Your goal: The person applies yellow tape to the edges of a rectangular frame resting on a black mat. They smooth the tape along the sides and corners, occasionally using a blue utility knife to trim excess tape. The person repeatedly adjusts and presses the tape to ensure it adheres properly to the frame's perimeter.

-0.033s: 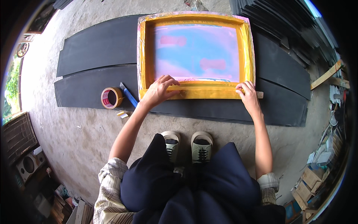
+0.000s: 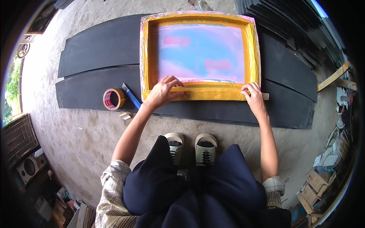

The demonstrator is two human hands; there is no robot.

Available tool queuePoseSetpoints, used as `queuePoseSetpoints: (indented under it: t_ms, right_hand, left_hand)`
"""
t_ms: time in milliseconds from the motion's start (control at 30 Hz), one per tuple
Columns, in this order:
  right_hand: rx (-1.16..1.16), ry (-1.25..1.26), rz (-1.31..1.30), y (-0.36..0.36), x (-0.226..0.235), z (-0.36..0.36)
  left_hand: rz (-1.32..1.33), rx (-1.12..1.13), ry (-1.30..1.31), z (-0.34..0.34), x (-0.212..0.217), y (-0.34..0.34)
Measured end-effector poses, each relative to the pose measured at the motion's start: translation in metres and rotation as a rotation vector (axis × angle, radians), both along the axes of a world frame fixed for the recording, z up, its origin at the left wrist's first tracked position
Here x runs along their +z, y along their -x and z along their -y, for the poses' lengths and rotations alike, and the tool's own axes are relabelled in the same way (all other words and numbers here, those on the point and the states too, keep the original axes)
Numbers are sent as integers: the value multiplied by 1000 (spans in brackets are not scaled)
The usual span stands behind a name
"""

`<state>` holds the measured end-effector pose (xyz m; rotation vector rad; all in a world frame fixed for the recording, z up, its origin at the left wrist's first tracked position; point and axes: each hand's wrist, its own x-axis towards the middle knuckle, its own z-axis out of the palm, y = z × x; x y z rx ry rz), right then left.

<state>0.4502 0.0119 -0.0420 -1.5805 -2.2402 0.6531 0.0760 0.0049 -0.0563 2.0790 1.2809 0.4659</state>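
Left hand [image 2: 164, 92]: grip curved, hold unclear
Right hand [image 2: 254, 97]: grip narrow, hold unclear
Yellow frame [image 2: 213, 94]: partly covered
Floor [image 2: 91, 142]: grey

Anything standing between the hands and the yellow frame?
Nothing visible: the left hand and right hand are both at the near side of the frame. The tape roll and blue cutter lie to its left.

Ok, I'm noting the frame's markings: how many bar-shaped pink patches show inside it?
2: an upper-left patch and a lower-right patch within the yellow frame. The left hand covers part of the lower edge; any there would be hidden.
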Motion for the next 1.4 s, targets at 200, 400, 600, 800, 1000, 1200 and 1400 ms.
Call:
queuePoseSetpoints:
  t_ms: [200, 400, 600, 800, 1000, 1200, 1400]
  right_hand:
    - [-38, -5, -179, -3, 22, 7]
    - [18, 2, -251, 6, 84, 32]
    - [28, -28, -169, -8, 149, 45]
    - [112, -171, -216, -2, 226, 63]
    - [190, -411, -128, -12, 310, 83]
    - [272, -554, -35, -12, 390, 98]
    - [176, -660, -10, -37, 429, 95]
  left_hand:
    - [40, 4, -43, 3, 4, -13]
    - [54, -49, -71, 12, 17, -22]
    - [41, 29, 72, 32, 56, -12]
    - [75, 4, -314, 43, 118, 2]
    - [200, 174, -348, 51, 174, -11]
    - [307, 231, -582, 60, 203, -39]
    - [540, 394, -308, 60, 190, -30]
